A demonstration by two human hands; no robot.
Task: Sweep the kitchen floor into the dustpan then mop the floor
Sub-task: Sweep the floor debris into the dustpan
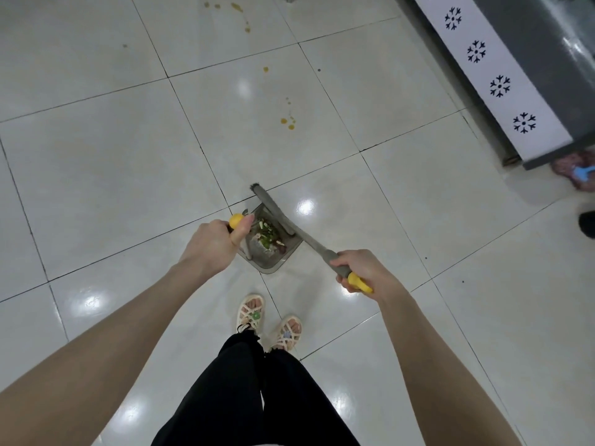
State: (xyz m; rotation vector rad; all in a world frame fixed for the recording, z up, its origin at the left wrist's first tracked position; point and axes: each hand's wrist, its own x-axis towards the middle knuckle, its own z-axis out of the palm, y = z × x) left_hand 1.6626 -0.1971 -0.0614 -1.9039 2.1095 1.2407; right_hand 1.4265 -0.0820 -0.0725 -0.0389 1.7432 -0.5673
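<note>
Two hands are in view, a left hand (212, 244) and a right hand (362, 270), each closed around one handle. There is one dustpan (273, 255) and one broom (289, 220). Two yellow handle ends show, one at the left hand (236, 220) and one at the right hand (359, 282). Two sandals stand on the floor (96, 140), a left sandal (251, 312) and a right sandal (288, 333). One steel counter (547, 43) carries one white strip (489, 75) with five full black flower prints, plus part of another at the top edge. The yellow spots on the tiles form about four clusters; the single drops are too small to count. The scraps in the dustpan form one heap, too mixed to count.
</note>
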